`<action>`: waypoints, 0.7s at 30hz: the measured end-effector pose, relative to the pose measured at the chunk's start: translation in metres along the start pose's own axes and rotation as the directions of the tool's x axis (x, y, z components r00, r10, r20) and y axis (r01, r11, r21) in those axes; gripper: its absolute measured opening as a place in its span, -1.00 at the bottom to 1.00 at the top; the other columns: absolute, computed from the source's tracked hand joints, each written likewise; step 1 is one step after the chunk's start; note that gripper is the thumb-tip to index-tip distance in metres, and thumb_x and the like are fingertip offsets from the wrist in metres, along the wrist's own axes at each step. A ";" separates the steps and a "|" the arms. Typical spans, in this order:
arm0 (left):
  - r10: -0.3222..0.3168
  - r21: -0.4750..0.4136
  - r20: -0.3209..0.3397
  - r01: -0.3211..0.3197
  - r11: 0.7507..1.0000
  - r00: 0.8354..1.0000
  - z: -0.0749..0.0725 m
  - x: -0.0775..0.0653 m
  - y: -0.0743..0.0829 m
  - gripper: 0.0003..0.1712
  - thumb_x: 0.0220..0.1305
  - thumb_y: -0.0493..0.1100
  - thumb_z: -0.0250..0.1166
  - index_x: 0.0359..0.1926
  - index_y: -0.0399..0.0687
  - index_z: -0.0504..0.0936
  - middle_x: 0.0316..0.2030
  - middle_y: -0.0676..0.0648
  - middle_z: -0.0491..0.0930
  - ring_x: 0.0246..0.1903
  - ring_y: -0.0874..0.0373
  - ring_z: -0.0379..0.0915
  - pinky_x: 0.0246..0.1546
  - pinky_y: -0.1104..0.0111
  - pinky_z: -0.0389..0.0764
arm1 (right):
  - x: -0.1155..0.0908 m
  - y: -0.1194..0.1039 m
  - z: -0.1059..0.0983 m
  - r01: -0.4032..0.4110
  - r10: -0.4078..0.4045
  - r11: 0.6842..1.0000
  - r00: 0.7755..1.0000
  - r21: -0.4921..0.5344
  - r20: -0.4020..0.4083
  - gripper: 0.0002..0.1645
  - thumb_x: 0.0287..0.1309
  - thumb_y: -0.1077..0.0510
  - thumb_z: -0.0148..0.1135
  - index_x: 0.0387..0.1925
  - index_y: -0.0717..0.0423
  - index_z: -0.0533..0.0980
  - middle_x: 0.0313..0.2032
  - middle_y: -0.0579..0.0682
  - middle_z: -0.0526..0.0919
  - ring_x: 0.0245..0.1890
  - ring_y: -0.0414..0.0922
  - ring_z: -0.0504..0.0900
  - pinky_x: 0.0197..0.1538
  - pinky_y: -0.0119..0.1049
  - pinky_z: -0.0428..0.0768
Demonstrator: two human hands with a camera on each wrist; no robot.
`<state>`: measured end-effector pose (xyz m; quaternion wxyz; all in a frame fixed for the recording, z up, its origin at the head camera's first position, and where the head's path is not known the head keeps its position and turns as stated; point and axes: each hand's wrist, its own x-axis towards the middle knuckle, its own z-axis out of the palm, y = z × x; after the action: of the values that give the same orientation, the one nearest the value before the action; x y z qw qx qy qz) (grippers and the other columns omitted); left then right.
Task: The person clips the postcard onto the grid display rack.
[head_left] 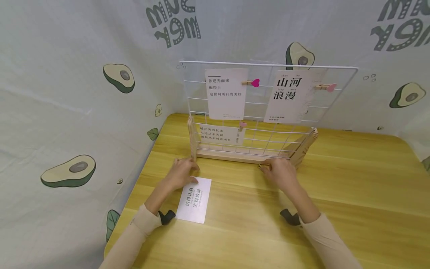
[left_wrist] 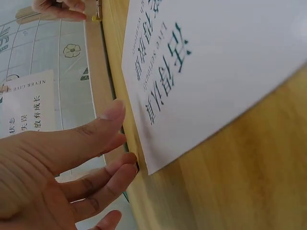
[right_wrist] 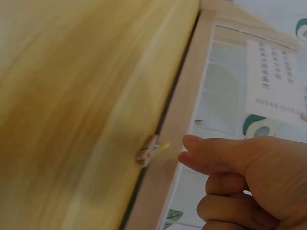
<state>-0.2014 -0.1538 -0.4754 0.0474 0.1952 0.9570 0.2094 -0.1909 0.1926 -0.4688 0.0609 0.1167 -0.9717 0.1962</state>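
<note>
My left hand (head_left: 181, 172) hovers by the top edge of a white card (head_left: 194, 201) printed with dark characters. That card lies on the table, and its near corner shows in the left wrist view (left_wrist: 216, 76). The fingers of this hand are loosely bent, with a gap to the thumb. At the front of the wooden base (head_left: 231, 155), my right hand (head_left: 279, 172) has curled fingers and the thumb laid against the index finger. A small wooden clothespin (right_wrist: 147, 151) with a yellow bit sits at the base's edge, just past those fingertips; nothing shows between them.
A white wire grid (head_left: 255, 102) stands in the wooden base. Heart clothespins, such as a dark pink one (head_left: 252, 83), fix three cards to it: upper left (head_left: 225, 106), upper right (head_left: 285, 106) and lower left (head_left: 215, 134). Avocado-print cloth (head_left: 77, 112) hangs behind the table (head_left: 362, 179).
</note>
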 end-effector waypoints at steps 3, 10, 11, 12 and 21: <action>-0.039 0.013 0.058 0.039 0.999 0.998 -0.002 -0.004 -0.005 -0.47 -0.16 -0.18 0.71 -0.08 -0.13 0.79 -0.14 -0.08 0.66 -0.13 0.04 0.54 -0.04 0.13 0.29 | 0.000 0.005 0.008 -0.010 0.010 1.000 1.000 0.007 0.029 -0.78 0.26 0.23 0.37 -0.11 0.25 0.76 -0.74 -0.05 0.44 -0.77 -0.25 0.16 -0.68 -0.45 0.07; -0.032 0.032 0.125 0.028 0.999 0.992 -0.003 -0.008 -0.009 -0.42 -0.21 -0.17 0.73 -0.09 -0.09 0.72 -0.18 -0.03 0.58 -0.13 0.08 0.46 -0.01 0.11 0.28 | -0.006 0.010 0.022 -0.001 0.001 1.000 1.000 0.026 0.013 -0.87 0.23 0.23 0.41 -0.20 0.16 0.78 -0.42 0.12 0.80 -0.70 -0.21 0.42 -0.68 -0.42 0.17; -0.032 0.023 0.127 0.029 0.999 0.991 -0.003 -0.008 -0.009 -0.44 -0.21 -0.18 0.73 -0.11 -0.08 0.72 -0.18 -0.03 0.58 -0.12 0.07 0.46 0.01 0.10 0.28 | -0.006 0.010 0.024 0.005 -0.005 1.000 1.000 0.030 0.005 -0.88 0.22 0.24 0.42 -0.22 0.15 0.78 -0.40 0.12 0.81 -0.67 -0.20 0.48 -0.68 -0.42 0.21; -0.032 0.011 0.125 0.031 0.999 0.992 -0.002 -0.008 -0.008 -0.46 -0.21 -0.19 0.73 -0.13 -0.07 0.72 -0.19 -0.02 0.59 -0.12 0.07 0.46 0.03 0.10 0.27 | -0.007 0.009 0.025 0.009 -0.009 0.999 1.000 0.035 0.001 -0.89 0.20 0.25 0.43 -0.23 0.15 0.79 -0.38 0.12 0.81 -0.65 -0.19 0.51 -0.68 -0.41 0.23; 0.105 -0.126 0.090 -0.093 0.988 0.990 0.015 -0.003 -0.003 -0.53 -0.07 -0.18 0.66 -0.05 0.00 0.77 -0.14 -0.05 0.57 -0.18 0.10 0.43 -0.17 0.28 0.14 | -0.011 0.006 0.023 0.058 -0.060 0.998 0.997 0.039 0.042 -0.65 0.06 0.42 0.23 -0.20 0.09 0.79 -0.25 0.11 0.77 -0.65 -0.24 0.26 -0.66 -0.45 0.13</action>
<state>-0.1971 -0.1524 -0.4900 0.0948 0.2490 0.9282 0.2598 -0.1830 0.1912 -0.4937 0.0432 0.1507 -0.9650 0.2101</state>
